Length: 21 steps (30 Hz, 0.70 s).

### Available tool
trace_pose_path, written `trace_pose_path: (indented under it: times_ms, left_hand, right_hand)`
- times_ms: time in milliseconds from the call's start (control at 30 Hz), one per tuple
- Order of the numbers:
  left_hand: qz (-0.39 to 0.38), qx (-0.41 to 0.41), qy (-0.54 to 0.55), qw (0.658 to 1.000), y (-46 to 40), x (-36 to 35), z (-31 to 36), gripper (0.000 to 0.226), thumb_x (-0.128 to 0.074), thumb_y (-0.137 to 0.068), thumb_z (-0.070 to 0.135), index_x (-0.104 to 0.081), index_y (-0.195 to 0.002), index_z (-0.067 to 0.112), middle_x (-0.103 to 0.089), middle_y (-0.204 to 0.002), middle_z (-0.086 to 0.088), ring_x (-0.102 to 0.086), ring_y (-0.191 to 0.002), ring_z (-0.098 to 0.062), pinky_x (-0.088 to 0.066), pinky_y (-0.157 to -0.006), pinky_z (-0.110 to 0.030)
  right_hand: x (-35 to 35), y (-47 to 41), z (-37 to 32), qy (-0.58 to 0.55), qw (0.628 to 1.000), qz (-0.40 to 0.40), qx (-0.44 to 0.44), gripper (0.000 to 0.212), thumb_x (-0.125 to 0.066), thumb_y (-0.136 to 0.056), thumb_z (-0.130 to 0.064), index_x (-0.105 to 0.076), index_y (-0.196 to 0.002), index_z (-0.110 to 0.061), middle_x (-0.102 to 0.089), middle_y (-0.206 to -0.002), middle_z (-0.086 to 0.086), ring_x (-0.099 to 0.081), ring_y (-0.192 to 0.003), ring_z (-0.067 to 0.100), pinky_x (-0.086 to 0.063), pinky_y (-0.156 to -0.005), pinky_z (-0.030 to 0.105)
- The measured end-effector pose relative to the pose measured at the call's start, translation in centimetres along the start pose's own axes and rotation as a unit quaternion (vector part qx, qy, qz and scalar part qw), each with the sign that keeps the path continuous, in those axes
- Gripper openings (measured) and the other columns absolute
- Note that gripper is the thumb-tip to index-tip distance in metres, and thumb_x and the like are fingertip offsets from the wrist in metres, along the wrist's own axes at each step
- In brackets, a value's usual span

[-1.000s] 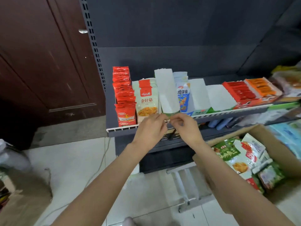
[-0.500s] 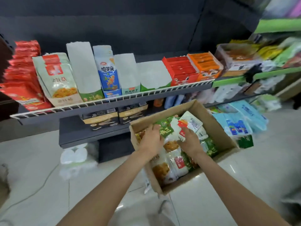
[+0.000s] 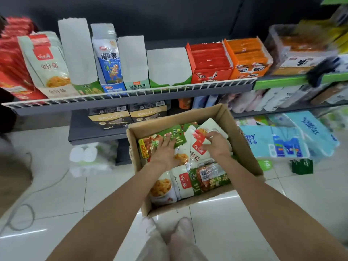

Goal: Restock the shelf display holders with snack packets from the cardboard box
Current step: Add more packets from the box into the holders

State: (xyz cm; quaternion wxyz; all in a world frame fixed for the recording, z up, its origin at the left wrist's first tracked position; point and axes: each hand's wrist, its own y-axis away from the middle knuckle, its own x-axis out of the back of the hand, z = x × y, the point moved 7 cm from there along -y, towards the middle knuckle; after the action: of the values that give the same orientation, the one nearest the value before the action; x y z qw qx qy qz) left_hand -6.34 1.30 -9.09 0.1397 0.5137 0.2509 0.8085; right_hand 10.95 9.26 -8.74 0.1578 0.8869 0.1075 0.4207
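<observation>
Snack packets point(image 3: 185, 162) — glossy white pouches with red labels and green ones with food pictures — lie heaped inside the open brown cardboard box point(image 3: 243, 147), which stands on the pale tiled floor point(image 3: 94, 194) just in front of the grey metal shelf point(image 3: 131, 99) with its white wire front rail. Both hands are down in the box. The left hand point(image 3: 164, 150) lies flat on a green packet point(image 3: 174, 136) at the box's far left, fingers straight and spread. The right hand point(image 3: 216, 145) pinches the top edge of a white red-labelled packet point(image 3: 197, 151) near the box's middle, fingers curled round it. On the shelf above the box stand white cardboard display holders point(image 3: 167, 66) — several showing bare white backs, one with blue packets point(image 3: 109, 59). Right of the box sit pale blue tissue packs point(image 3: 278, 142).
</observation>
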Motion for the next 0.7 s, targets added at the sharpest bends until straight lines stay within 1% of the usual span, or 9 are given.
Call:
trace_pose_path:
  times_ms: [67, 133, 200, 300, 367, 467, 567, 633, 700]
  left_hand:
    - [0.022, 0.008, 0.020, 1.000, -0.3, 0.4, -0.2, 0.078, -0.057, -0.093, 0.033, -0.008, -0.152, 0.018, 0.007, -0.160, 0.002, 0.006, -0.146, -0.022, -0.011, -0.118, -0.047]
    - [0.028, 0.015, 0.038, 0.999, -0.3, 0.4, -0.3, 0.073, -0.055, -0.094, 0.029, -0.013, -0.151, 0.017, 0.003, -0.160, 0.002, 0.004, -0.147, -0.022, -0.013, -0.118, -0.046]
    - [0.028, 0.020, 0.047, 0.998, -0.2, 0.4, -0.1, 0.071, -0.055, -0.094, 0.028, -0.014, -0.151, 0.016, 0.002, -0.160, 0.001, 0.003, -0.147, -0.023, -0.012, -0.119, -0.046]
    - [0.037, 0.026, 0.063, 0.997, 0.0, 0.6, 0.3, 0.070, -0.054, -0.094, 0.028, -0.014, -0.151, 0.015, 0.002, -0.160, -0.001, 0.002, -0.147, -0.024, -0.010, -0.119, -0.042]
    - [0.053, 0.028, 0.094, 0.994, 0.3, 0.7, 0.5, 0.067, -0.053, -0.095, 0.025, -0.018, -0.150, 0.014, -0.002, -0.160, -0.003, -0.002, -0.147, -0.024, -0.010, -0.119, -0.038]
    - [0.092, 0.009, 0.133, 0.987, 1.0, 1.1, 1.1, 0.061, -0.053, -0.095, 0.019, -0.026, -0.149, 0.013, -0.015, -0.158, -0.006, -0.013, -0.145, -0.023, -0.012, -0.117, -0.031]
    - [0.126, -0.028, 0.181, 0.975, 1.2, 2.3, 2.8, 0.058, -0.053, -0.094, 0.015, -0.030, -0.148, 0.015, -0.030, -0.153, -0.006, -0.028, -0.140, -0.022, -0.025, -0.115, -0.030]
    - [0.142, -0.039, 0.214, 0.966, 1.0, 3.6, 4.0, 0.066, -0.057, -0.093, 0.020, -0.023, -0.150, 0.017, -0.030, -0.153, -0.002, -0.031, -0.139, -0.020, -0.029, -0.113, -0.033]
    - [0.151, -0.054, 0.253, 0.954, 0.8, 5.1, 5.2, 0.080, -0.065, -0.088, 0.029, -0.015, -0.151, 0.019, -0.027, -0.154, 0.000, -0.027, -0.141, -0.018, -0.028, -0.114, -0.035]
  right_hand:
    - [0.6, -0.5, 0.3, 0.000, 1.000, -0.010, 0.002, 0.034, -0.077, -0.076, -0.013, -0.067, -0.109, -0.007, -0.067, -0.109, 0.012, -0.064, -0.099, 0.026, -0.051, -0.090, 0.038]
    - [0.6, -0.8, 0.7, -0.030, 0.999, -0.024, 0.011, 0.030, -0.074, -0.080, -0.012, -0.068, -0.107, -0.003, -0.066, -0.098, 0.015, -0.065, -0.093, 0.028, -0.053, -0.086, 0.044]
    - [0.5, -0.7, 1.2, -0.096, 0.995, -0.021, 0.005, 0.022, -0.068, -0.085, -0.007, -0.067, -0.105, 0.000, -0.065, -0.093, 0.018, -0.066, -0.089, 0.032, -0.056, -0.080, 0.048]
    - [1.2, -0.1, 1.7, -0.190, 0.982, 0.006, -0.013, 0.007, -0.057, -0.092, -0.004, -0.064, -0.093, -0.005, -0.063, -0.088, 0.016, -0.066, -0.079, 0.034, -0.057, -0.076, 0.051]
    - [1.7, 0.1, 1.9, -0.199, 0.980, 0.015, -0.004, 0.010, -0.056, -0.092, -0.003, -0.061, -0.085, -0.007, -0.063, -0.086, 0.014, -0.066, -0.082, 0.034, -0.057, -0.076, 0.050]
    - [3.2, 0.6, 1.8, -0.247, 0.968, 0.052, -0.008, 0.015, -0.064, -0.085, -0.002, -0.066, -0.079, -0.015, -0.068, -0.086, 0.011, -0.068, -0.087, 0.031, -0.056, -0.078, 0.050]
    - [5.1, 1.2, 0.3, -0.305, 0.950, 0.057, 0.011, 0.017, -0.066, -0.081, 0.002, -0.068, -0.084, -0.014, -0.069, -0.086, 0.008, -0.067, -0.087, 0.027, -0.056, -0.081, 0.043]
    - [6.2, 1.8, -1.6, -0.327, 0.944, 0.009, 0.047, 0.014, -0.065, -0.083, 0.002, -0.068, -0.088, -0.011, -0.069, -0.082, 0.003, -0.066, -0.082, 0.020, -0.057, -0.074, 0.029]
    - [7.2, 2.5, -3.7, -0.349, 0.932, -0.054, 0.084, 0.014, -0.064, -0.084, 0.001, -0.068, -0.086, -0.012, -0.070, -0.081, 0.001, -0.067, -0.078, 0.017, -0.057, -0.068, 0.024]
